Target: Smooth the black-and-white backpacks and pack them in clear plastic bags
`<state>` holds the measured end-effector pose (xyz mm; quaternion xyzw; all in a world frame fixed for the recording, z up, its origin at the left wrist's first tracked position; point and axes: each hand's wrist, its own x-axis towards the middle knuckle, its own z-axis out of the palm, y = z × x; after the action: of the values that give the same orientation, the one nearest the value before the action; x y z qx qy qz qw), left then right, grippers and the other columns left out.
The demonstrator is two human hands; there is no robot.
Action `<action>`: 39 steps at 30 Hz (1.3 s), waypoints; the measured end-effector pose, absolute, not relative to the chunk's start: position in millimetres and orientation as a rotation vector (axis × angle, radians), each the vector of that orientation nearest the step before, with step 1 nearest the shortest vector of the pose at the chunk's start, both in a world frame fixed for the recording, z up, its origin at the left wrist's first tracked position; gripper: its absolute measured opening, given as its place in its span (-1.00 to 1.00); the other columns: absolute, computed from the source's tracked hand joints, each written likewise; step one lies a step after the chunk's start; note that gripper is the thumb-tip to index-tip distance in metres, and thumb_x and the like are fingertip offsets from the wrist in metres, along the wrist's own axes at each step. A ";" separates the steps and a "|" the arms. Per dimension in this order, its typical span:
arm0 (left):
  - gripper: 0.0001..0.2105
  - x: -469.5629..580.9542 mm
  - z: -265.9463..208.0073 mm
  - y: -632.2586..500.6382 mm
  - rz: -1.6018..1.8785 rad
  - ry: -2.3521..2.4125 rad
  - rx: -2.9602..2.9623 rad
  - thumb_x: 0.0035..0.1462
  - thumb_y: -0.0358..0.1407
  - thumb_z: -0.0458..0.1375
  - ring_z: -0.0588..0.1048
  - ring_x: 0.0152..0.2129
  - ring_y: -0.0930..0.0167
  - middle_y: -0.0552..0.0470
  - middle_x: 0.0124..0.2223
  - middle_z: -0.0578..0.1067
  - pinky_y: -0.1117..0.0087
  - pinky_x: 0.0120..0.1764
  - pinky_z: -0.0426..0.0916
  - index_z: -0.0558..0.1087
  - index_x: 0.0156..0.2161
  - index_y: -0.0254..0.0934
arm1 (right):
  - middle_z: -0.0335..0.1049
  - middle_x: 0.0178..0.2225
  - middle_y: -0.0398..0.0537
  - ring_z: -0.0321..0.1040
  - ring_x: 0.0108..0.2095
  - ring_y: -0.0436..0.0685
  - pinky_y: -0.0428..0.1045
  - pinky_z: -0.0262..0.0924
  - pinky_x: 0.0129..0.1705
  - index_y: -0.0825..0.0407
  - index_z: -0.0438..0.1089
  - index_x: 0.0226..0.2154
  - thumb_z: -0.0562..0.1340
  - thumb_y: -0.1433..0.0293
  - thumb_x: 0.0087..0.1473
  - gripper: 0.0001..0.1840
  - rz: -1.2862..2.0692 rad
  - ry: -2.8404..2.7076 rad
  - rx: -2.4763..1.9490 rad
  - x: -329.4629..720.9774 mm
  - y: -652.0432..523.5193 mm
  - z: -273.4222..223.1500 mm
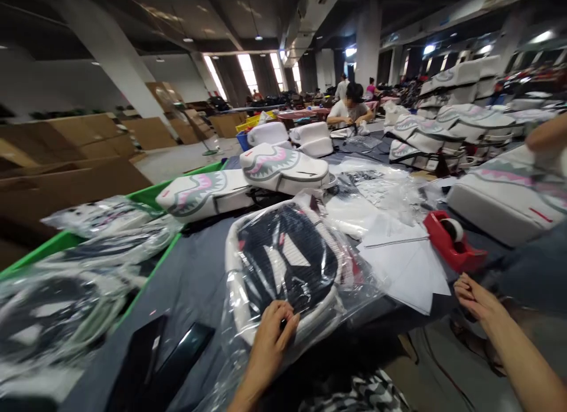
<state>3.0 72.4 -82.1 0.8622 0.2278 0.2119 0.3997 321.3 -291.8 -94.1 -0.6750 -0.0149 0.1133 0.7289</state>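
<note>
Curling its fingers on the bagged backpack (pixel 292 255), your left hand (pixel 273 329) sits low; your right hand (pixel 479 301) bunches its fingers near the tape dispenser (pixel 463 258) (whether either grips anything, I cannot tell).

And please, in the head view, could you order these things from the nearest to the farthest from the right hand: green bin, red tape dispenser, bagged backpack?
From the right hand:
1. red tape dispenser, just beyond the fingertips
2. bagged backpack, to the left, in the middle of the view
3. green bin, at the far left
</note>
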 end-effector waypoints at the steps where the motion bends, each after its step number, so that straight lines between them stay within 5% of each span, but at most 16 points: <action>1: -0.69 2.9 -79.6 69.6 0.544 0.569 2.179 0.27 -0.06 0.06 0.44 -0.25 0.26 0.01 -0.28 0.45 0.20 -0.12 0.37 0.35 -0.44 -0.17 | -0.18 -0.67 -0.34 -0.32 -0.70 -0.12 -0.17 -0.27 -0.77 -0.07 -0.08 -0.58 0.38 -0.08 -0.13 -0.33 0.346 -0.062 -1.450 308.3 -272.4 -94.5; 4: -0.73 4.5 -75.4 65.1 0.537 0.560 2.197 0.29 -0.14 0.07 0.44 -0.24 0.29 0.01 -0.29 0.44 0.20 -0.11 0.36 0.34 -0.43 -0.20 | -0.15 -0.62 -0.32 -0.32 -0.66 -0.10 -0.16 -0.23 -0.74 -0.06 0.04 -0.54 0.31 -0.14 0.01 -0.39 0.613 -0.304 -1.429 270.0 -215.5 -70.9; 9: -0.81 9.0 -76.0 67.1 0.496 0.635 2.227 0.27 -0.30 0.12 0.40 -0.19 0.33 0.02 -0.20 0.44 0.26 -0.07 0.30 0.32 -0.41 -0.21 | 0.19 -0.52 -0.17 0.10 -0.50 0.02 -0.07 0.04 -0.48 -0.02 0.27 -0.49 0.23 -0.04 0.18 -0.53 0.837 -1.535 -1.608 232.7 -119.6 8.2; 12: -0.82 10.5 -74.9 65.2 0.463 0.663 2.244 0.26 -0.33 0.15 0.39 -0.18 0.33 0.03 -0.20 0.43 0.27 -0.06 0.28 0.32 -0.40 -0.21 | 0.24 -0.52 -0.21 0.13 -0.50 0.01 -0.05 -0.04 -0.42 -0.03 0.29 -0.46 0.16 0.12 0.26 -0.65 0.797 -2.156 -1.645 218.6 -57.3 27.4; 14: -0.83 11.4 -74.3 64.1 0.444 0.660 2.260 0.26 -0.34 0.15 0.38 -0.18 0.32 0.03 -0.19 0.43 0.27 -0.07 0.27 0.33 -0.39 -0.21 | 0.28 -0.54 -0.24 0.18 -0.51 0.01 -0.04 -0.11 -0.42 -0.04 0.30 -0.46 0.26 0.29 0.14 -0.81 0.647 -2.360 -1.808 216.0 -24.6 23.5; 18: -0.84 12.2 -74.9 63.8 0.443 0.664 2.277 0.26 -0.33 0.16 0.38 -0.16 0.30 0.02 -0.19 0.44 0.27 -0.08 0.27 0.35 -0.38 -0.21 | 0.32 -0.56 -0.24 0.29 -0.50 0.10 -0.03 -0.14 -0.45 -0.07 0.33 -0.37 0.45 0.27 -0.12 -0.68 0.399 -2.293 -2.150 231.1 -1.1 7.8; 21: -0.83 12.3 -76.1 64.3 0.454 0.670 2.274 0.25 -0.34 0.18 0.38 -0.17 0.30 0.03 -0.20 0.44 0.28 -0.10 0.27 0.35 -0.39 -0.21 | 0.33 -0.56 -0.23 0.29 -0.52 0.12 -0.04 -0.10 -0.48 -0.07 0.24 -0.36 0.42 0.11 -0.07 -0.59 0.321 -2.109 -2.244 241.5 -18.0 4.1; 25: -0.82 14.2 -75.5 64.4 0.456 0.664 2.289 0.27 -0.33 0.18 0.39 -0.18 0.31 0.04 -0.21 0.44 0.29 -0.11 0.28 0.34 -0.39 -0.20 | 0.42 -0.47 -0.19 0.32 -0.48 0.07 -0.05 0.00 -0.41 -0.06 0.19 -0.43 0.28 0.16 0.14 -0.69 0.367 -2.062 -2.058 222.9 -45.6 -4.0; 31: -0.90 -3.4 -63.5 57.1 0.416 0.534 2.542 0.27 -0.30 0.25 0.43 -0.01 0.23 -0.07 -0.01 0.50 0.14 0.04 0.31 0.41 -0.26 -0.22 | 0.43 -0.48 -0.19 0.37 -0.43 0.15 -0.03 -0.20 -0.44 -0.05 0.22 -0.47 0.46 0.23 -0.12 -0.61 0.478 -2.153 -2.225 200.4 -33.5 -22.0; 35: -0.84 -44.4 -56.9 59.6 0.431 0.608 2.776 0.18 -0.34 0.34 0.33 0.20 0.07 -0.13 0.09 0.51 -0.16 0.26 0.05 0.44 -0.19 -0.23 | 0.44 -0.46 -0.21 0.36 -0.45 0.13 -0.03 -0.18 -0.45 -0.06 0.24 -0.44 0.42 0.21 -0.07 -0.67 0.491 -2.195 -2.138 215.4 -29.7 -32.9; 39: -0.94 -68.7 -56.2 77.5 0.455 0.753 2.634 0.24 -0.35 0.29 0.42 0.08 0.22 -0.02 0.02 0.55 -0.02 0.19 0.12 0.47 -0.25 -0.21 | 0.40 -0.49 -0.20 0.35 -0.47 0.12 -0.02 -0.15 -0.46 -0.06 0.22 -0.46 0.37 0.21 -0.02 -0.68 0.403 -2.153 -2.066 223.2 -31.2 -49.3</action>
<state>-68.7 77.5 -56.2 0.9327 0.2668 0.1610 0.1814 223.2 -31.2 -49.3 -0.6847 -0.7135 0.1335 0.0651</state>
